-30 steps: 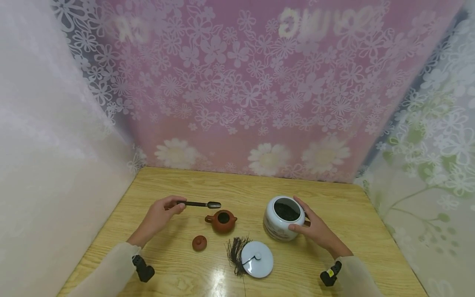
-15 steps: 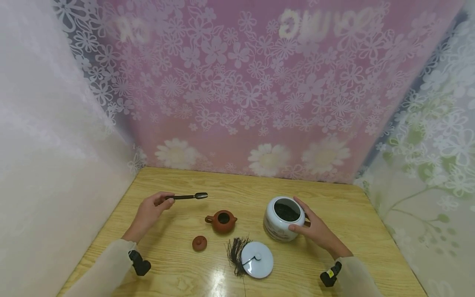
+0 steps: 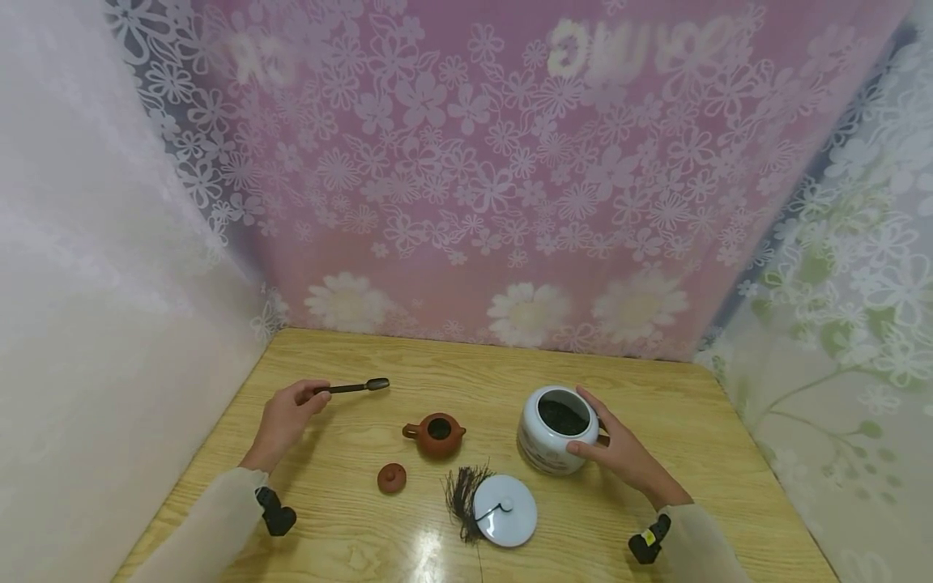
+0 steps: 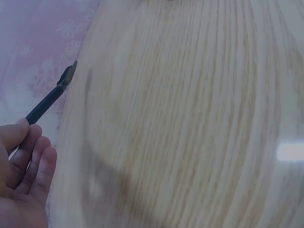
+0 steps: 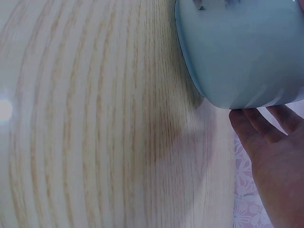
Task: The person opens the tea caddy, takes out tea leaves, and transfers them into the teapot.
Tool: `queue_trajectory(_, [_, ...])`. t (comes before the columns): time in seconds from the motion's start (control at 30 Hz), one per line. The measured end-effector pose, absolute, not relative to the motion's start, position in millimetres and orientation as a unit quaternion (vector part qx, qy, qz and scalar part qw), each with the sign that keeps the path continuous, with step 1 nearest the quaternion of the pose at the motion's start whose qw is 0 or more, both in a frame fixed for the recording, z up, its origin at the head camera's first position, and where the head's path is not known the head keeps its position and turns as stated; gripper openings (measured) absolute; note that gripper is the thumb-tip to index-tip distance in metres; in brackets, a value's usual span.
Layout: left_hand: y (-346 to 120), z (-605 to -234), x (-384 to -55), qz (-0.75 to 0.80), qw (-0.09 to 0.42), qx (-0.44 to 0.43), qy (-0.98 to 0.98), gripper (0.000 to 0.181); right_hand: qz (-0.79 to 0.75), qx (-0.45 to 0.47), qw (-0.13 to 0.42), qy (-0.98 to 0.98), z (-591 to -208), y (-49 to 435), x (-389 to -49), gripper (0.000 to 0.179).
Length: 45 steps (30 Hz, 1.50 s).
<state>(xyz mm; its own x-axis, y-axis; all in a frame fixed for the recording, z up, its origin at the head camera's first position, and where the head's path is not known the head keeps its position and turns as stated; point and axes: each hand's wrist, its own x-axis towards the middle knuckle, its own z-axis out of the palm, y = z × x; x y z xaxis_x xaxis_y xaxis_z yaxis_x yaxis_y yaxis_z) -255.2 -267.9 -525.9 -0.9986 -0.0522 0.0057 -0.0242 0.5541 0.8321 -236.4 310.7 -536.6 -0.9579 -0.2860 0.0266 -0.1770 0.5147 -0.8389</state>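
Observation:
At the left of the head view, my left hand [image 3: 286, 419] pinches the handle end of a dark tea scoop [image 3: 351, 388], held above the table. In the left wrist view the scoop [image 4: 46, 103] sticks out past the thumb and fingers, its spoon end pointing away. My right hand [image 3: 621, 447] grips the side of a white porcelain tea jar [image 3: 538, 447], thumb near the rim. The jar's mouth shows dark tea leaves inside. Fingertips touch the jar wall [image 5: 242, 57] in the right wrist view. Between the hands sits a small reddish-brown clay teapot [image 3: 440, 445], uncovered, with dark contents.
The teapot's round lid [image 3: 391, 479] lies in front of it on the wooden table [image 3: 335, 534]. Nearer the front is the jar's white lid [image 3: 513, 525], with a dark tassel [image 3: 462, 495] spread at its left. A pink floral curtain [image 3: 466, 202] stands behind the table.
My left hand has moved left with the tea scoop, away from above the teapot, and its motion has slowed. The right hand and the jar have stayed in place.

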Motion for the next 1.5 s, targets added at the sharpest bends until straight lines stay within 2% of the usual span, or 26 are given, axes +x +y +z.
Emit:
queue_trajectory(0.33, [-276,-536,-255,-0.458,0.025,0.013,-0.889,0.042,-0.474,-0.13,0.06,0.869,-537,312,-238,0.1])
queue_trajectory(0.73, [-283,-546,-257,-0.415,0.007,0.018,-0.91,0.035,-0.473,-0.127,0.061,0.869,-536,312,-237,0.1])
queue_trajectory(0.97, [-289,-562,-260,-0.377,0.032,-0.007,-0.926,0.025,-0.467,-0.126,0.063,0.873,-537,313,-238,0.099])
queue_trajectory(1.5, [-289,-572,-258,-0.342,0.047,-0.017,-0.938,0.019,-0.472,-0.134,0.061,0.869,-530,309,-234,0.099])
